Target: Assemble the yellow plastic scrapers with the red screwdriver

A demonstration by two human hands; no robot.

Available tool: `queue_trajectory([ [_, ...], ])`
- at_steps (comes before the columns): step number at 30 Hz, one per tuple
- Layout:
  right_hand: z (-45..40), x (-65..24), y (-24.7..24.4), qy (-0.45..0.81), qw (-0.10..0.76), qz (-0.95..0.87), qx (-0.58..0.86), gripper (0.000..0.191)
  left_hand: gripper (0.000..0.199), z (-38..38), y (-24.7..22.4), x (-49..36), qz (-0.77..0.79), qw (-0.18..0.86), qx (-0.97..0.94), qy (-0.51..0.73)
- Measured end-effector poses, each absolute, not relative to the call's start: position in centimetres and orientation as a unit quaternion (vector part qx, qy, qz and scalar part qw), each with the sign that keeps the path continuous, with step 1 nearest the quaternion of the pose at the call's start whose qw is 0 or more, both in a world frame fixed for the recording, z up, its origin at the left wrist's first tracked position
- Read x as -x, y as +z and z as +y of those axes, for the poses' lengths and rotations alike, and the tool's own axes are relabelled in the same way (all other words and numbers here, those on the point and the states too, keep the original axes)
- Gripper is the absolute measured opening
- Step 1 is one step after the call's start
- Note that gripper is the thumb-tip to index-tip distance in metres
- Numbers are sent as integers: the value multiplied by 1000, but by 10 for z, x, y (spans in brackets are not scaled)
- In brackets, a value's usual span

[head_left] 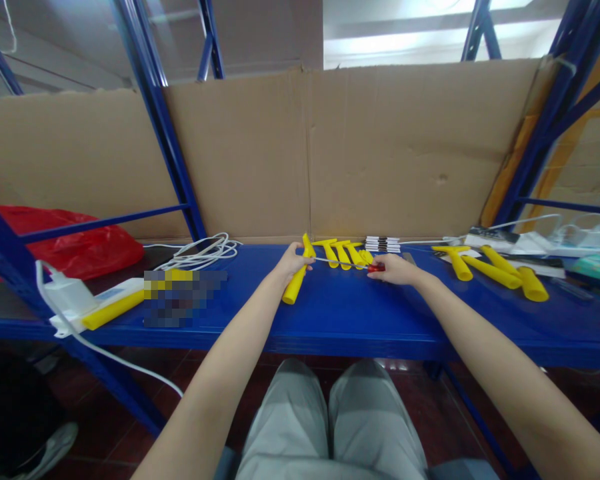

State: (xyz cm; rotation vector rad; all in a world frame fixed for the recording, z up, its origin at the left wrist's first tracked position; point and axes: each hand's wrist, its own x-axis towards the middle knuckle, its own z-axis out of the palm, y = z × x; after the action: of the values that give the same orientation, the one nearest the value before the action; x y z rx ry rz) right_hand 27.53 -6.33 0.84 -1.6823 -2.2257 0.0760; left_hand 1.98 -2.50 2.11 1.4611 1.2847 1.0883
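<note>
My left hand (291, 261) is closed around a yellow T-shaped plastic piece (295, 285), whose thick round end points toward me. In my right hand (396, 269) is the red handle of a screwdriver (376, 267). Its thin metal shaft runs left, and the tip meets the yellow piece at my left fingers; the exact contact point is too small to make out. Just behind the shaft lie several similar yellow T-shaped pieces (344, 255) in a row. A stack of small white and black packs (382, 244) sits beyond my right hand.
More yellow pieces (505, 273) lie on the blue shelf (350, 313) at the right. To the left are a coiled white cable (205, 252), a power strip with a white plug (73, 293) and a red bag (70, 240). Cardboard (240, 160) walls the back; blue posts (173, 147) stand at the sides.
</note>
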Motion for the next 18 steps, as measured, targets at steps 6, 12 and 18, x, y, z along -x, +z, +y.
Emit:
queue_trajectory([
  [6,-63,-276,7,18,178,-796,579,16,43,-24,21,-19,525,425,-589,444],
  [12,-64,-274,9,34,178,-791,584,17,42,-22,20,-19,525,418,-586,454],
  [18,-64,-277,9,29,171,-782,599,15,41,-21,20,-19,526,415,-582,461],
])
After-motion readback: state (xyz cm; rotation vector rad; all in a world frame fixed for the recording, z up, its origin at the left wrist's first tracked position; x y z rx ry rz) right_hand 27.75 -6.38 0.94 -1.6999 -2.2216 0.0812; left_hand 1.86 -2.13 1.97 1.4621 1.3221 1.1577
